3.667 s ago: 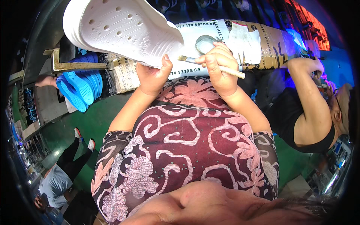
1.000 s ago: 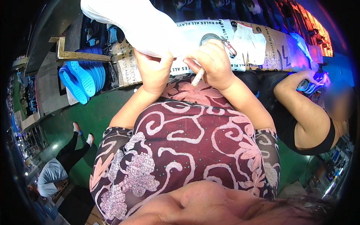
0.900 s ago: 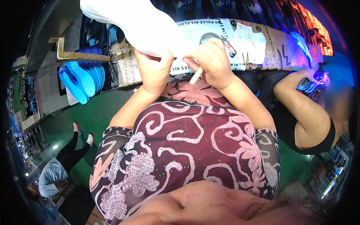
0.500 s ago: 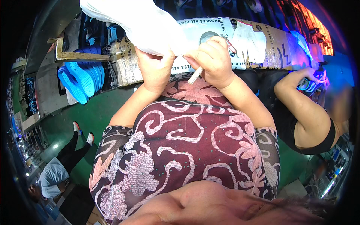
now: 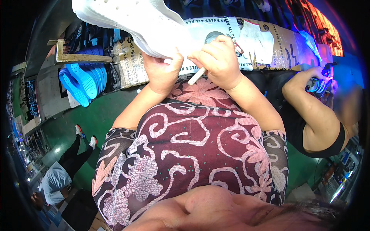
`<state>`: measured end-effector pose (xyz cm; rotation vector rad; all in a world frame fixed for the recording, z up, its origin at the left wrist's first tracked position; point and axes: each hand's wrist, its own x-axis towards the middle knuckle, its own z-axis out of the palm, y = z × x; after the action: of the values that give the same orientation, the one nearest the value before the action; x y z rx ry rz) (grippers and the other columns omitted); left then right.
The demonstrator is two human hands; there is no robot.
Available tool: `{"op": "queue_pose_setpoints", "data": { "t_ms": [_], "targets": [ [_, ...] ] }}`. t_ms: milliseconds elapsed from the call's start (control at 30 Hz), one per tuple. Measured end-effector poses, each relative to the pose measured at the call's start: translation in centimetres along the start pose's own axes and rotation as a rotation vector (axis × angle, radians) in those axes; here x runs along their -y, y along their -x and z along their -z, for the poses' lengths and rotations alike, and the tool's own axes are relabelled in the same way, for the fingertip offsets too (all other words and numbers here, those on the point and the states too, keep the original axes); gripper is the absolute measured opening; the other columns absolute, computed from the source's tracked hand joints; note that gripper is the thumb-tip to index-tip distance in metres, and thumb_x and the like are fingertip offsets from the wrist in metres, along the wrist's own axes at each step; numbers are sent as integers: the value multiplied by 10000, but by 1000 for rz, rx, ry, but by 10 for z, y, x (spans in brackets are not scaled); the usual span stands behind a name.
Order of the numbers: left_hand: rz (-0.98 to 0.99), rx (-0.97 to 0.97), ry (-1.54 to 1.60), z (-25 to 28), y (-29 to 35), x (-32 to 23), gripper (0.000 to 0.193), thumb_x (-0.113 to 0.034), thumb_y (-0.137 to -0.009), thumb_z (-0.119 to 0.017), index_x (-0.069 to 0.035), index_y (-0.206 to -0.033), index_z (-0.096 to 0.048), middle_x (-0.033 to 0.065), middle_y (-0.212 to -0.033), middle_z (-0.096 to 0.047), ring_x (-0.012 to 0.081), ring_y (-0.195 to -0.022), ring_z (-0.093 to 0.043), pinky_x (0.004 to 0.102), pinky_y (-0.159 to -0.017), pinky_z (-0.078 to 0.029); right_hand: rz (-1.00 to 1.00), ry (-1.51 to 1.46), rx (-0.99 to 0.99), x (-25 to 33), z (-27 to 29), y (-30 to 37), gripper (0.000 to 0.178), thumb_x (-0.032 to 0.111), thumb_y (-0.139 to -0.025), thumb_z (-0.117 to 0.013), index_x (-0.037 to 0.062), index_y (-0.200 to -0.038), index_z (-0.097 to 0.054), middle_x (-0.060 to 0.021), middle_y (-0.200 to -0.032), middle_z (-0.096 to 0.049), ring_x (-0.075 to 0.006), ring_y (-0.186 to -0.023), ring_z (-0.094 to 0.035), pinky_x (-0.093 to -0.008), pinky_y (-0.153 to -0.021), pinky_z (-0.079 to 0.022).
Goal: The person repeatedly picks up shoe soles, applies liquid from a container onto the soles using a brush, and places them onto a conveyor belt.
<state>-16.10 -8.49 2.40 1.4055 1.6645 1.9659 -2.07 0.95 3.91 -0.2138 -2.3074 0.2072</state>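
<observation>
A white foam clog (image 5: 133,25) with small holes in its upper reaches up and left from the work surface; its right end is washed out by glare. My left hand (image 5: 163,73) grips its near edge, thumb on top and fingers under it. Close beside that edge, my right hand (image 5: 219,63) is closed round a slim tool with a pale handle (image 5: 197,76). The handle sticks out below the fist toward me. The tool's working end is hidden or too bright to make out, so I cannot tell whether it touches the clog.
Cardboard (image 5: 283,44) and printed white sheeting cover the bench. A dark round object (image 5: 214,37), a red-handled tool (image 5: 238,48) and a whitish cloth or paper (image 5: 256,42) lie there. Blue clogs (image 5: 86,79) stack by a wooden bracket (image 5: 83,58). A co-worker's arm (image 5: 312,104) is at right; another person (image 5: 56,179) lower left.
The white clog has shifted slightly left and turned, so its holes now show. My left hand has moved a little right along with it. The pale handle in my right hand has swung slightly left.
</observation>
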Motion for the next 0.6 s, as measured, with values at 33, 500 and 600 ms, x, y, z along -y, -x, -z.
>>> {"op": "queue_pose_setpoints", "data": {
  "t_ms": [33, 500, 600],
  "targets": [
    [-7, 19, -11, 0, 0, 1, 570, -12, -768, -628, 13, -1232, -297, 148, -1171, -461, 219, -1069, -499, 329, -920, -401, -11, -15, 15, 0, 0, -1, 91, 186, -729, -638, 128, -793, -610, 15, -748, -592, -151, -687, -564, -328, -754, -366],
    [-108, -49, -82, 4, -4, 8, 539, 8, -737, -621, 15, -1194, -335, 131, -1108, -481, 203, -999, -530, 308, -872, -429, -22, -119, -127, -4, 2, 4, 170, 150, -658, -723, 96, -762, -600, -9, -582, -501, -189, -534, -486, -317, -647, -356],
    [-92, -65, -83, 2, -2, 7, 553, 5, -736, -631, 17, -1198, -327, 140, -1115, -480, 210, -1019, -525, 314, -890, -422, -20, -84, -131, -6, -4, 4, 164, 152, -661, -725, 101, -760, -603, -8, -573, -484, -188, -532, -480, -314, -642, -351]
  ]
}}
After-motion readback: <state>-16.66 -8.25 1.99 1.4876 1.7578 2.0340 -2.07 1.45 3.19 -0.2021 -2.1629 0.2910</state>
